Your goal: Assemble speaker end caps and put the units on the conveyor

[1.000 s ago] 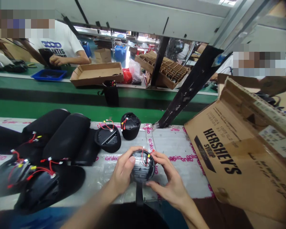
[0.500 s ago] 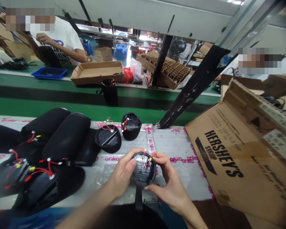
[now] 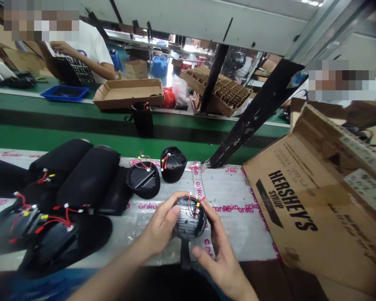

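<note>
Both of my hands grip a round black speaker unit [image 3: 188, 219] with red, white and yellow wires on its open end. My left hand [image 3: 160, 228] wraps its left side with the thumb on the rim. My right hand [image 3: 217, 246] cups its right side and underside, fingers curled. A black strap hangs below the unit. Just beyond it on the plastic-covered bench [image 3: 238, 225] lie a black end cap with wires [image 3: 143, 180] and another upright black unit [image 3: 173, 163].
Several long black speaker bodies [image 3: 81, 179] with red wires lie at the left. A large Hershey's Syrup cardboard box [image 3: 316, 200] stands at the right. Behind runs a green conveyor [image 3: 81, 125] with a black cylinder [image 3: 143, 119], cardboard trays and a blue tray. Other people work beyond.
My right hand has slid down around the unit's lower right side, its thumb now lower. The unit has shifted slightly up. The person at the back left has raised a hand.
</note>
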The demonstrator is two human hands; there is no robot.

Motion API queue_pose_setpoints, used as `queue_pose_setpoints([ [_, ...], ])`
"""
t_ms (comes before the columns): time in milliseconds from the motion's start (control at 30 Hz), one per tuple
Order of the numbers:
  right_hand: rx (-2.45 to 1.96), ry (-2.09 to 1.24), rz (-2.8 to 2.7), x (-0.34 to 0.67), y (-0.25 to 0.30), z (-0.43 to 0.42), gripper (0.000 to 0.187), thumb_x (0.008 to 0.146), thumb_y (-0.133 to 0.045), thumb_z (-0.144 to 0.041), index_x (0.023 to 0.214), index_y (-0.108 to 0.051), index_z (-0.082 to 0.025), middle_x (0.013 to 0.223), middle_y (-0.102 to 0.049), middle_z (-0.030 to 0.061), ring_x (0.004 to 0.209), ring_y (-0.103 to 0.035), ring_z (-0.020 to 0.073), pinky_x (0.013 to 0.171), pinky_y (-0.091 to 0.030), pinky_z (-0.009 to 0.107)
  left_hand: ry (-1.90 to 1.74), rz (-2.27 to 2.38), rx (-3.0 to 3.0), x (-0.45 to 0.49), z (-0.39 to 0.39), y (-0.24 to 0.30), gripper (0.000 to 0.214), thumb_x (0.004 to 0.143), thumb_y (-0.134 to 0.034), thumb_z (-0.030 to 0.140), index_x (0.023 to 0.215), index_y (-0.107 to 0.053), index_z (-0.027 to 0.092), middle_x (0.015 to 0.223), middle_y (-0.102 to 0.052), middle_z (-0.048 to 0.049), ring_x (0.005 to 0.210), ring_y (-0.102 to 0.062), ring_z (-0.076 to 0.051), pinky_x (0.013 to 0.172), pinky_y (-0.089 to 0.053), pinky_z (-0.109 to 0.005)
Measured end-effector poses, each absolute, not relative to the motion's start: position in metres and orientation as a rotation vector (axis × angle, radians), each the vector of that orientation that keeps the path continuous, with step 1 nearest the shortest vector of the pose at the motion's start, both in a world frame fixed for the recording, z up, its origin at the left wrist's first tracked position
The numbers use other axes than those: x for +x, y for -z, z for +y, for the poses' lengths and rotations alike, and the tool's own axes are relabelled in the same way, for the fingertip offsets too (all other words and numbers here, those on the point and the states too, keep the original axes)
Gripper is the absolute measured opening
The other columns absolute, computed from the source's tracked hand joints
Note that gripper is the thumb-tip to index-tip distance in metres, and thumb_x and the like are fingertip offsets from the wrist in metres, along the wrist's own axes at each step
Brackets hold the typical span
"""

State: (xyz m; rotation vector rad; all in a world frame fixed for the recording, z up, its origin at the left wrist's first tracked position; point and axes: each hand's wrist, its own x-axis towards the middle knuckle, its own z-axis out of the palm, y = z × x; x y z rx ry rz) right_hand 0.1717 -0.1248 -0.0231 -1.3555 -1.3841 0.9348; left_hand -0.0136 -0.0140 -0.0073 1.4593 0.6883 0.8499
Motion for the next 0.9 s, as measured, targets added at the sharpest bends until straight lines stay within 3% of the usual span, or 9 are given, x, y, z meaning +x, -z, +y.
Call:
queue_pose_setpoints([
  [100,-1.405,-0.982,-1.399,0.181,0.039,-0.114,0.113,0.079,-0.091,-0.025,0.172,-0.027,-0.035,0.179,-0.031,0.0098,0.166,-0.03,0.0387,0.136,-0.027,0.061,-0.851,0.677,1.476,-0.012,-0.013,0.007,0.057,0.112,-0.041,0.062,0.141,-0.065,0.02,0.142,-0.071,-0.0126,0.123,-0.069,-0.031,0.111,-0.05,-0.041],
  [167,-1.409,-1.029,-1.372,0.179,0.05,-0.104,0.115,0.076,-0.091,-0.022,0.172,-0.027,-0.032,0.174,-0.041,0.013,0.16,-0.043,0.039,0.131,-0.039,0.059,-0.869,0.67,1.511,-0.012,-0.013,0.007,0.055,0.112,-0.041,0.061,0.141,-0.066,0.02,0.148,-0.068,-0.013,0.134,-0.064,-0.033,0.119,-0.046,-0.044],
  [300,-1.378,-1.026,-1.386,0.173,0.062,-0.085,0.094,0.067,-0.097,-0.026,0.153,-0.058,-0.025,0.144,-0.073,0.0133,0.131,-0.071,0.0393,0.111,-0.06,0.053,-0.868,0.741,1.643,-0.025,-0.015,0.002,0.055,0.114,-0.04,0.058,0.156,-0.055,0.026,0.163,-0.056,-0.0118,0.152,-0.051,-0.034,0.13,-0.036,-0.048],
  [400,-1.393,-0.965,-1.382,0.193,0.054,-0.068,0.068,0.062,-0.099,-0.029,0.126,-0.075,-0.021,0.116,-0.084,0.011,0.101,-0.081,0.036,0.094,-0.068,0.049,-0.949,0.88,1.778,-0.042,-0.018,-0.007,0.05,0.114,-0.045,0.049,0.162,-0.046,0.033,0.16,-0.057,-0.0098,0.144,-0.057,-0.031,0.123,-0.045,-0.045],
  [500,-1.442,-0.828,-1.324,0.226,0.04,-0.035,0.053,0.069,-0.096,-0.037,0.115,-0.077,-0.019,0.114,-0.084,0.0145,0.102,-0.08,0.0379,0.099,-0.065,0.057,-1.012,1.026,1.906,-0.048,-0.016,-0.018,0.045,0.113,-0.049,0.036,0.158,-0.048,0.036,0.131,-0.07,-0.0061,0.108,-0.073,-0.023,0.1,-0.058,-0.035],
  [633,-1.441,-0.659,-1.263,0.247,0.029,0.04,0.068,0.071,-0.096,-0.05,0.126,-0.072,-0.018,0.125,-0.08,0.0164,0.117,-0.075,0.0402,0.111,-0.055,0.065,-0.755,1.183,1.989,-0.032,-0.006,-0.016,0.076,0.106,-0.054,0.032,0.174,-0.02,0.031,0.113,-0.073,-0.0055,0.065,-0.07,-0.018,0.071,-0.058,-0.032],
  [700,-1.414,-0.619,-1.269,0.241,0.028,0.086,0.073,0.072,-0.097,-0.05,0.132,-0.068,-0.019,0.129,-0.078,0.0152,0.12,-0.073,0.0375,0.112,-0.055,0.062,-0.665,1.249,2.03,-0.023,0.0,-0.007,0.08,0.102,-0.056,0.03,0.174,-0.022,0.028,0.116,-0.073,-0.0088,0.06,-0.067,-0.019,0.068,-0.057,-0.033],
  [833,-1.403,-0.602,-1.268,0.217,0.029,0.183,0.042,0.101,-0.078,-0.039,0.136,-0.067,-0.018,0.134,-0.072,0.0111,0.118,-0.073,0.0287,0.105,-0.06,0.053,-0.681,1.252,2.034,-0.017,0.004,0.011,0.068,0.1,-0.057,0.027,0.166,-0.04,0.028,0.127,-0.071,-0.0129,0.068,-0.07,-0.021,0.077,-0.059,-0.036],
  [900,-1.412,-0.614,-1.248,0.205,0.03,0.229,0.037,0.106,-0.073,-0.037,0.137,-0.066,-0.018,0.136,-0.07,0.0108,0.117,-0.073,0.0276,0.1,-0.062,0.05,-0.696,1.194,2.002,-0.016,0.002,0.02,0.068,0.098,-0.058,0.024,0.163,-0.043,0.029,0.13,-0.07,-0.0125,0.076,-0.072,-0.022,0.082,-0.061,-0.038],
])
